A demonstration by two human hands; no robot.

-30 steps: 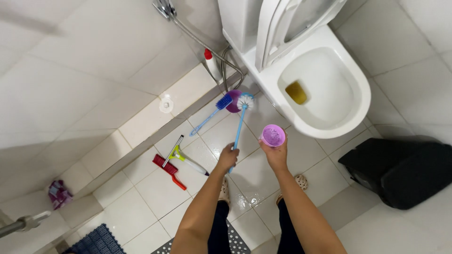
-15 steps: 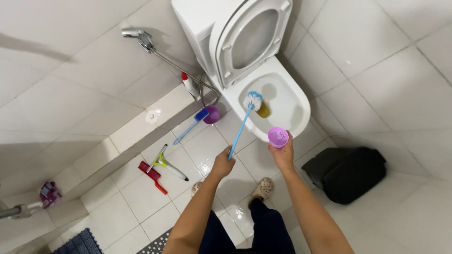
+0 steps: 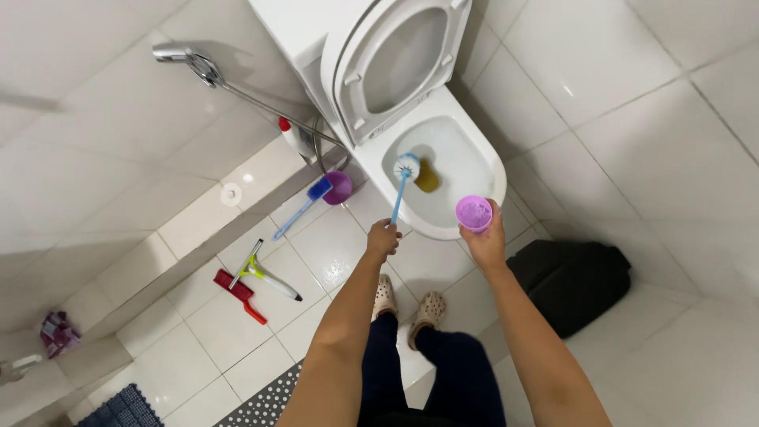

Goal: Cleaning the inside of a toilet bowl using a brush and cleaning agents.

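My left hand (image 3: 383, 239) grips the blue handle of a toilet brush (image 3: 400, 188), whose white head reaches over the rim into the bowl. A small purple cup (image 3: 473, 213) sits in my right hand (image 3: 488, 240), held above the front edge of the white toilet (image 3: 466, 154). The seat and lid (image 3: 399, 55) stand raised. Yellowish water shows at the bottom of the bowl. My feet in beige clogs (image 3: 408, 302) stand just before the toilet.
On the tiled floor at left lie a second blue brush with a purple holder (image 3: 326, 190) and a red scraper with a small squeegee (image 3: 251, 283). A black bag (image 3: 572, 285) sits at right. A hand shower (image 3: 190, 60) hangs on the wall beside a red-capped bottle (image 3: 292, 136).
The brush head has moved from above the floor beside the toilet to inside the bowl. Both hands and the view have shifted closer to the toilet.
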